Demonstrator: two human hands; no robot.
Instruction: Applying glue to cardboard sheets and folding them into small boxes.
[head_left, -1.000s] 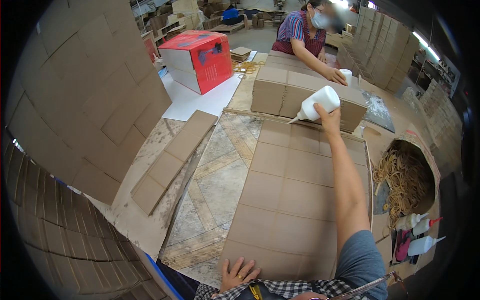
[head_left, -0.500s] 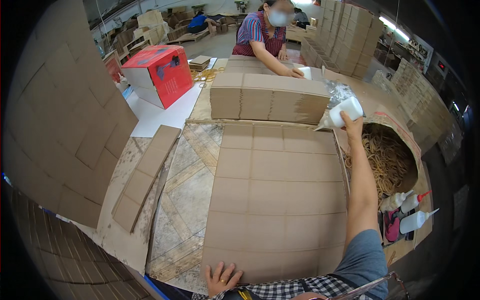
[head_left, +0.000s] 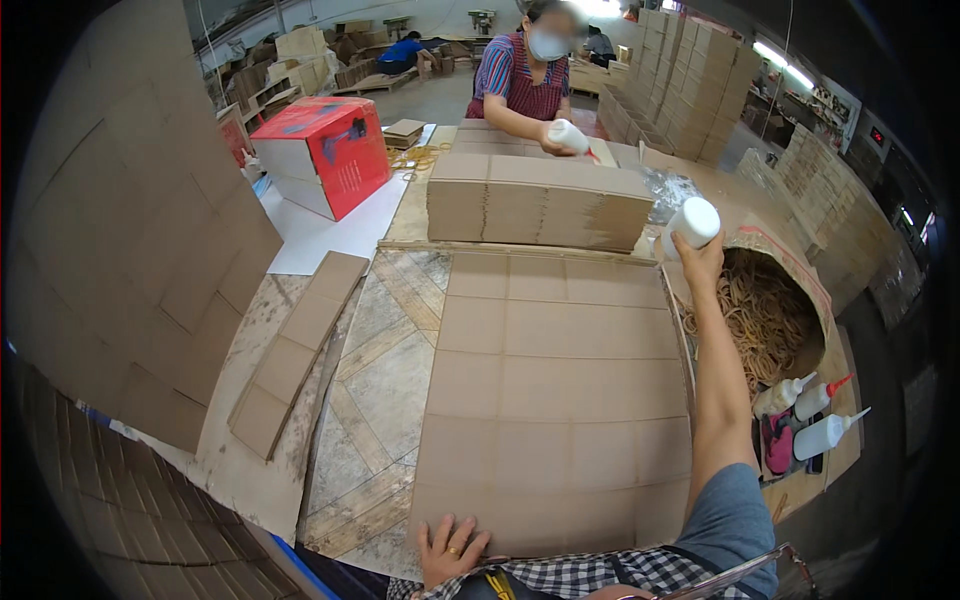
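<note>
A pale wall (head_left: pixel 345 12) closes the rear; a grey floor (head_left: pixel 437 98) extends before it; a low wooden platform (head_left: pixel 372 83) rests on this floor; a lit tube lamp (head_left: pixel 783 64) shines at upper right.

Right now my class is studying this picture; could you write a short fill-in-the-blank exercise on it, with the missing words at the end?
1. The person's ____ hand holds up a white bottle.
2. The person's other hand rests on the brown sheet, at its near ____ corner.
3. The box on the left is white and ____.
4. Beside the sack, ____ bottles with pointed tips are grouped together.

Missing words: right; left; red; three.
</note>
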